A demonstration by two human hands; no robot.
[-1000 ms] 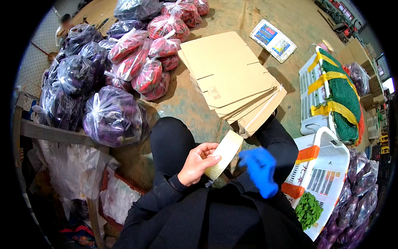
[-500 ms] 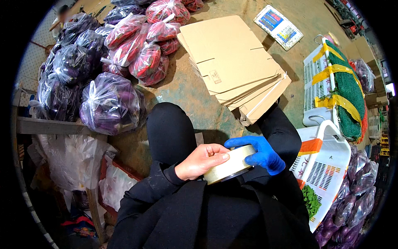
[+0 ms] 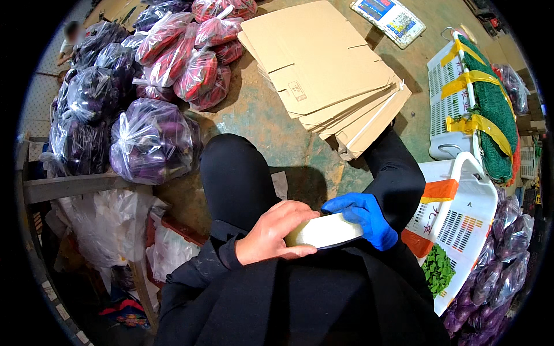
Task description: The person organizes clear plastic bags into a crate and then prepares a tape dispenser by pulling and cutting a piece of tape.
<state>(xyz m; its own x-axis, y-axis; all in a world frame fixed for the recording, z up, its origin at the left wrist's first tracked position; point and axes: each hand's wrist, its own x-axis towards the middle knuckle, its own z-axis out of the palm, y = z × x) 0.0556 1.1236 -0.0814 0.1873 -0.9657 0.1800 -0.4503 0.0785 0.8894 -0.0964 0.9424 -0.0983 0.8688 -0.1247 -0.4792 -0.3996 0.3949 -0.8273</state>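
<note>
A wide roll of clear packing tape (image 3: pixel 326 230) is held in front of my body, above my lap. My bare left hand (image 3: pixel 276 232) grips its left end, thumb along the near side and fingers over the far side. On the right end, my right hand (image 3: pixel 365 218) in a blue glove curls its fingers round the roll. Beyond my knees lies a stack of flat brown cardboard boxes (image 3: pixel 323 57), fanned out at its near right corner.
Bagged eggplants (image 3: pixel 153 141) and bags of red peppers (image 3: pixel 199 75) pile up at the left. White plastic baskets (image 3: pixel 453 173) stand at the right, one with green leaves (image 3: pixel 438 270), beside more bagged purple vegetables (image 3: pixel 490 277). A digital scale (image 3: pixel 389 20) sits at the back.
The tape roll has turned in my hands, its outer face now lying more level. My left hand has shifted its grip, its fingers now reaching over the far side. The view has shifted slightly.
</note>
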